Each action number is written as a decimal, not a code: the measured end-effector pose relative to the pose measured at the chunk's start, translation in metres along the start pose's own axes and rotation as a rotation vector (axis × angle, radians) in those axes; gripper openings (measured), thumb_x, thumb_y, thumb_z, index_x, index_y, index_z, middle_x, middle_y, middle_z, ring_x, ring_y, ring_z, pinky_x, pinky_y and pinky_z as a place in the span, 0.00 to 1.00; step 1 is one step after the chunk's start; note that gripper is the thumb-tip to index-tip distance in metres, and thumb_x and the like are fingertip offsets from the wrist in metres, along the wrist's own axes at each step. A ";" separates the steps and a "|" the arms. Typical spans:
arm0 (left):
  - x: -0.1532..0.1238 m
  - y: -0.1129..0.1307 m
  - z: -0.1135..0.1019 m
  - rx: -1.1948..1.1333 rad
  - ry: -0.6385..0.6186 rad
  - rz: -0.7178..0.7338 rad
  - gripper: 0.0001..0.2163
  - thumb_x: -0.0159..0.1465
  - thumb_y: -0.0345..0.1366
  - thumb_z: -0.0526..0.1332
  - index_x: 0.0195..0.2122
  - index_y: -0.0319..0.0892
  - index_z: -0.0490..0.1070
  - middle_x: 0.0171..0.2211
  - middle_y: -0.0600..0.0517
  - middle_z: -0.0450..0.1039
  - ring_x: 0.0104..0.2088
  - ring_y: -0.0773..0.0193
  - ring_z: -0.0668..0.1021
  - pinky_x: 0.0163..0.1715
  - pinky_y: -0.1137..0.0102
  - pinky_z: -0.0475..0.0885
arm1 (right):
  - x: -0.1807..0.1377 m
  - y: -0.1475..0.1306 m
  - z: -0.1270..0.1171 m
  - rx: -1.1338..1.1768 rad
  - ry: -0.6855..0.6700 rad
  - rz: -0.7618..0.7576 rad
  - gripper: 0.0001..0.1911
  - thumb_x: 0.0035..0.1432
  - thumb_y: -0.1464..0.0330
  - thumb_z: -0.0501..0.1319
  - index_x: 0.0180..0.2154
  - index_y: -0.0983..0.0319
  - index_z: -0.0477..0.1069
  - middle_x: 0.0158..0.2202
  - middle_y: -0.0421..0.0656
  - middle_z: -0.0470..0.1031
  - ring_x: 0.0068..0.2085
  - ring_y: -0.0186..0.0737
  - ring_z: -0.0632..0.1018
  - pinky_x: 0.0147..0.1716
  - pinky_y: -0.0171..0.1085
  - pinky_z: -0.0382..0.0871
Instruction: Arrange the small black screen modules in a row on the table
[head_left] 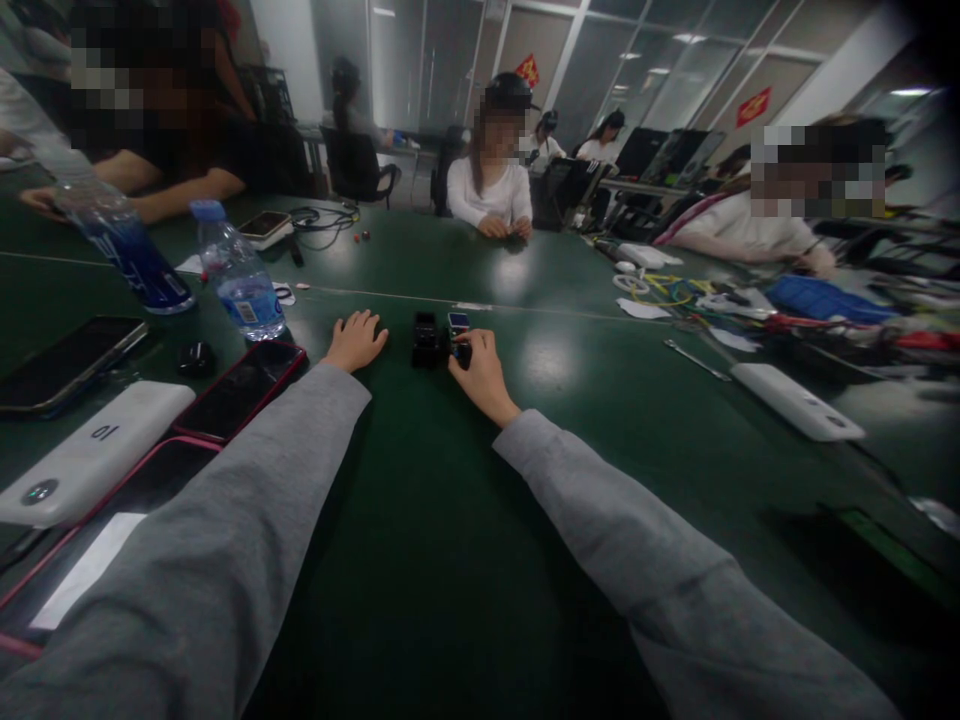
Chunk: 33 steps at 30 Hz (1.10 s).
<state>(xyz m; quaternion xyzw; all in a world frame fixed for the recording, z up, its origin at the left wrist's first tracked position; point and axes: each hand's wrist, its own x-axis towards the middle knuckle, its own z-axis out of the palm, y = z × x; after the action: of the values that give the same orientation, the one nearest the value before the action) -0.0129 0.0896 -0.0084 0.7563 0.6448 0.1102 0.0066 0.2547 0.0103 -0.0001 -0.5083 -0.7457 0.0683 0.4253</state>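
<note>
My left hand (355, 341) lies flat on the green table (405, 560), palm down with fingers spread, holding nothing. Just right of it stands a small black box-like thing (425, 338), its top looking hollow or recessed. On the far side of that black thing from my left hand, my right hand (484, 372) has thumb and fingers closed around a small dark block-like device (464, 354). A bluish, screen-like patch with a pale border (458, 321) shows just beyond those fingertips. Whether it belongs to the held device I cannot tell. My fingers hide part of it.
Left are two bottles, one blue-filled (142, 250), one clear (244, 280), several phones including a red-edged one (244, 390), and a white power bank (97, 450). Right are a wrench-like tool (696, 360), another white power bank (796, 400) and tangled cables (675, 290). People sit around.
</note>
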 end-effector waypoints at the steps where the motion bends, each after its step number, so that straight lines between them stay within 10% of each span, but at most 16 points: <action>1: 0.000 0.000 0.000 -0.002 0.003 0.000 0.29 0.76 0.48 0.44 0.72 0.39 0.60 0.74 0.41 0.56 0.74 0.49 0.58 0.71 0.48 0.53 | 0.000 0.001 0.000 0.011 0.007 0.009 0.17 0.59 0.74 0.64 0.50 0.62 0.68 0.54 0.53 0.65 0.53 0.52 0.75 0.55 0.52 0.77; 22: 0.002 -0.003 0.005 -0.025 0.013 -0.001 0.29 0.76 0.49 0.44 0.73 0.40 0.60 0.74 0.42 0.56 0.74 0.48 0.58 0.72 0.46 0.52 | 0.012 0.037 0.010 0.294 0.164 0.377 0.17 0.61 0.63 0.59 0.50 0.61 0.71 0.44 0.49 0.77 0.46 0.51 0.77 0.51 0.52 0.71; 33: 0.004 -0.006 0.006 -0.039 -0.005 0.002 0.30 0.76 0.50 0.44 0.73 0.40 0.59 0.74 0.42 0.55 0.74 0.47 0.58 0.72 0.45 0.52 | 0.010 0.035 0.006 0.086 0.153 0.256 0.24 0.57 0.62 0.67 0.55 0.60 0.72 0.46 0.50 0.76 0.48 0.54 0.74 0.52 0.53 0.69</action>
<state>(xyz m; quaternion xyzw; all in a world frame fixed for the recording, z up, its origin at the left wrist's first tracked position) -0.0170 0.0955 -0.0141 0.7570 0.6417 0.1208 0.0226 0.2740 0.0369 -0.0175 -0.5842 -0.6366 0.1147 0.4902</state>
